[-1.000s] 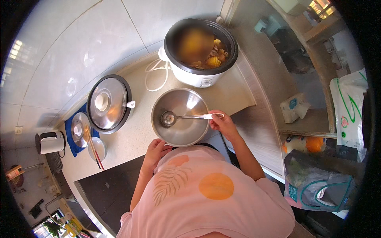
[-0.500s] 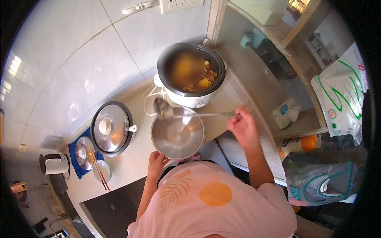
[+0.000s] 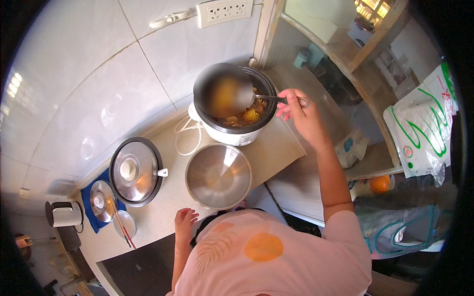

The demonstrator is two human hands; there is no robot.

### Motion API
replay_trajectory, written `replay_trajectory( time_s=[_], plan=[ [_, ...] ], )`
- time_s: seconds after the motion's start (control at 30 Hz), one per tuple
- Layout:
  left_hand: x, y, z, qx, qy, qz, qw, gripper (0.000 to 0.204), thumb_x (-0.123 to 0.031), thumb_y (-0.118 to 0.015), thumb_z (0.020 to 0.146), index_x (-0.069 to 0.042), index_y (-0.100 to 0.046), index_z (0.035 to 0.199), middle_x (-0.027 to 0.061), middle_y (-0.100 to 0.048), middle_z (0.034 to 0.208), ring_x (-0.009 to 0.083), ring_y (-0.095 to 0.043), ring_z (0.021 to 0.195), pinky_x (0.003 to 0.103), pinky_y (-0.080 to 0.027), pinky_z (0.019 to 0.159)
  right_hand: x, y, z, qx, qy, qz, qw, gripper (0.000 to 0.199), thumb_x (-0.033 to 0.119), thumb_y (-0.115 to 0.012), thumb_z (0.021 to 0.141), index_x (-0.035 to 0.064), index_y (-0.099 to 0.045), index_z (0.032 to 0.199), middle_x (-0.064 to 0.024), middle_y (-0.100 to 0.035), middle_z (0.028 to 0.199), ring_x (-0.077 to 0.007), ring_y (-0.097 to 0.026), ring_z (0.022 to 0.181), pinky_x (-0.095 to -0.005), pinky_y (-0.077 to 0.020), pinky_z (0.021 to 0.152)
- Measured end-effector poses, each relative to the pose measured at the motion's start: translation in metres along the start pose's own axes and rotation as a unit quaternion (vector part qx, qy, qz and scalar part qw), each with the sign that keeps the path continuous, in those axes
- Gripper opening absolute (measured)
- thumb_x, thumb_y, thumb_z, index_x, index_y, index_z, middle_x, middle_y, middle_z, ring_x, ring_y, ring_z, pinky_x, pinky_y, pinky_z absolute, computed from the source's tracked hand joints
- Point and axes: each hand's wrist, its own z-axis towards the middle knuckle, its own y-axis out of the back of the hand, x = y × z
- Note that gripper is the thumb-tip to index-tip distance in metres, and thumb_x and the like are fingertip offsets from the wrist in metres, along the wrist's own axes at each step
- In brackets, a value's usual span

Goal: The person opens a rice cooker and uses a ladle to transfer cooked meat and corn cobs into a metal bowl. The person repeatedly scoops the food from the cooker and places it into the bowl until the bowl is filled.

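My right hand (image 3: 298, 111) grips the end of a long metal ladle (image 3: 269, 98) above a white electric cooker (image 3: 232, 135) with a dark inner pot. The ladle's bowl reaches into the pot, where a blurred patch hides it. Corn pieces (image 3: 251, 115) show in the brownish food inside. Just in front of the cooker, a wide stainless steel bowl (image 3: 219, 177) sits on the counter with nothing in it. My left hand (image 3: 184, 221) hovers off the bowl's near left side, fingers loosely bent and apart, holding nothing.
Left of the bowl lies a dark-rimmed metal lid (image 3: 137, 170). Beyond it are a smaller lid (image 3: 102, 200) on a blue cloth, a white bowl (image 3: 126, 225) with chopsticks (image 3: 125, 232) across it, and a white kettle (image 3: 66, 214). A white cord (image 3: 185, 129) loops beside the cooker.
My right hand has moved up and away from me, carrying the ladle from above the steel bowl into the pot. My left hand has let go of the steel bowl's rim.
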Motion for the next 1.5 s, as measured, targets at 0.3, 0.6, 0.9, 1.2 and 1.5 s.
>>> replay_trajectory(
  time_s=[0.3, 0.6, 0.9, 1.2, 1.5],
  plan=[
    [0.003, 0.000, -0.001, 0.014, 0.019, 0.021, 0.999, 0.013, -0.010, -0.049, 0.083, -0.002, -0.050, 0.094, 0.0065, -0.056, 0.087, 0.0147, -0.058, 0.076, 0.022, -0.045, 0.064, -0.014, -0.004, 0.005, 0.072, 0.004, -0.021, 0.997, 0.019, 0.018, -0.050, 0.085, -0.0009, -0.053, 0.085, -0.0059, -0.057, 0.067, -0.0098, -0.056, 0.058, -0.0224, -0.0439, 0.053],
    [-0.003, -0.008, -0.004, 0.016, 0.023, 0.051, 0.998, 0.011, -0.009, -0.049, 0.083, -0.002, -0.051, 0.092, 0.0059, -0.057, 0.086, 0.0131, -0.058, 0.076, 0.021, -0.043, 0.064, -0.015, -0.003, 0.008, 0.078, -0.022, -0.053, 0.995, 0.019, 0.016, -0.049, 0.085, -0.0013, -0.055, 0.089, -0.0078, -0.058, 0.069, -0.0111, -0.057, 0.060, -0.0226, -0.0443, 0.054],
    [-0.001, -0.011, 0.002, 0.047, 0.026, 0.081, 0.995, 0.013, -0.010, -0.049, 0.084, -0.001, -0.051, 0.093, 0.0063, -0.058, 0.088, 0.0130, -0.057, 0.076, 0.022, -0.043, 0.065, 0.008, -0.015, 0.011, 0.067, 0.043, -0.083, 0.993, 0.017, 0.013, -0.051, 0.083, -0.0020, -0.055, 0.090, -0.0149, -0.059, 0.075, -0.0227, -0.059, 0.065, -0.0297, -0.0464, 0.060],
    [-0.007, -0.014, 0.004, 0.057, 0.030, 0.098, 0.993, 0.012, -0.009, -0.048, 0.085, -0.001, -0.051, 0.094, 0.0070, -0.057, 0.089, 0.0132, -0.057, 0.077, 0.022, -0.043, 0.066, 0.005, -0.021, 0.020, 0.148, 0.200, -0.209, 0.946, 0.016, 0.011, -0.051, 0.081, -0.0028, -0.053, 0.088, -0.0178, -0.058, 0.080, -0.0318, -0.057, 0.072, -0.0372, -0.0453, 0.063],
    [-0.007, -0.011, 0.006, 0.075, 0.027, 0.111, 0.991, 0.014, -0.011, -0.048, 0.084, -0.001, -0.051, 0.095, 0.0065, -0.058, 0.090, 0.0135, -0.057, 0.078, 0.023, -0.043, 0.067, 0.007, -0.024, 0.017, 0.224, 0.280, -0.227, 0.906, 0.013, 0.009, -0.054, 0.079, -0.0002, -0.055, 0.088, -0.0131, -0.056, 0.075, -0.0277, -0.056, 0.070, -0.0342, -0.0450, 0.060]
  ],
)
